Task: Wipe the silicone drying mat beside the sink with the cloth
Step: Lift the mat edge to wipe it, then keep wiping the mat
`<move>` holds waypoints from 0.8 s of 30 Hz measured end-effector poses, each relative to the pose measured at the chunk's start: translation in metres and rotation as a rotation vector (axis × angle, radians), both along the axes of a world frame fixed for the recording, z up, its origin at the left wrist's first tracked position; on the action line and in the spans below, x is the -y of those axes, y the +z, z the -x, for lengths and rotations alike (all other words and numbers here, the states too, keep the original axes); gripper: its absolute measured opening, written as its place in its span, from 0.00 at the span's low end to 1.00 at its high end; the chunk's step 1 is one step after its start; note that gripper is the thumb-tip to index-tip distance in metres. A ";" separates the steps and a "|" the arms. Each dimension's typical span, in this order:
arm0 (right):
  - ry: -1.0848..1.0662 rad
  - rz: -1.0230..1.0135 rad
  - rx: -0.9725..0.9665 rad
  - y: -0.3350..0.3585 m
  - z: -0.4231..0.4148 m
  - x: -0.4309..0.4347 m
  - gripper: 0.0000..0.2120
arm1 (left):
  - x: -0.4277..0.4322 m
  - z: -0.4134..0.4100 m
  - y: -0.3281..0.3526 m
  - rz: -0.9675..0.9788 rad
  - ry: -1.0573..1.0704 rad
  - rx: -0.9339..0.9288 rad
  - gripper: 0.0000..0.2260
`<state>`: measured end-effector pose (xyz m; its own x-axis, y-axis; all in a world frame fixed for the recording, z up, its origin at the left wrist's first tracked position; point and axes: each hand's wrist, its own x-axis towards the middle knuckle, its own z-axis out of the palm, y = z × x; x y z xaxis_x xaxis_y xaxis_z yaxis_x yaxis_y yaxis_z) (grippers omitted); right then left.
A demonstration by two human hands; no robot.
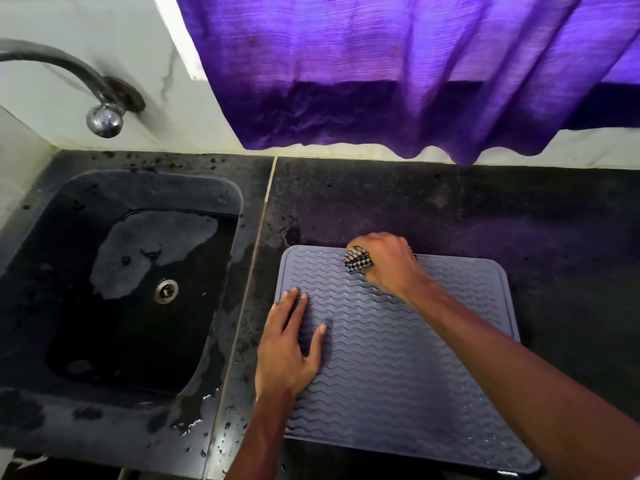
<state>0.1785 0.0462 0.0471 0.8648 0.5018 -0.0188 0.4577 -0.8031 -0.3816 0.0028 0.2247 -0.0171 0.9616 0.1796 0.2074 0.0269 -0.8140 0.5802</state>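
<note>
Two hands on the grey silicone drying mat (398, 358), which lay flat on the dark counter (536, 220)

Left of the mat sat the black sink (52, 271), wet in patches, with a metal drain (166, 290) in its floor and a chrome tap (104, 119) on the wall behind it, farther from the mat; water drops dotted the strip of counter between sink and mat. The left hand (287, 351) lay flat on the mat's left edge, fingers straight and slightly spread, pressing on the wavy ribs. Toward the mat's far edge, the right hand (388, 265) was curled round a bunched black-and-white checked cloth (358, 261), holding it against the mat's surface, the forearm crossing the mat from its right near corner. Behind the mat a purple curtain (381, 81) hung over the white wall, its hem just above the counter's back edge
</note>
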 end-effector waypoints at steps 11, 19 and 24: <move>0.153 -0.024 -0.022 -0.002 0.004 -0.099 0.23 | -0.018 0.010 -0.008 0.008 0.010 -0.033 0.29; 0.026 -0.248 -0.122 0.004 -0.003 -0.122 0.19 | -0.021 0.008 -0.013 0.014 0.024 -0.014 0.29; -0.046 -0.066 -0.029 0.011 -0.007 -0.094 0.18 | -0.020 0.008 -0.013 0.005 0.025 -0.014 0.29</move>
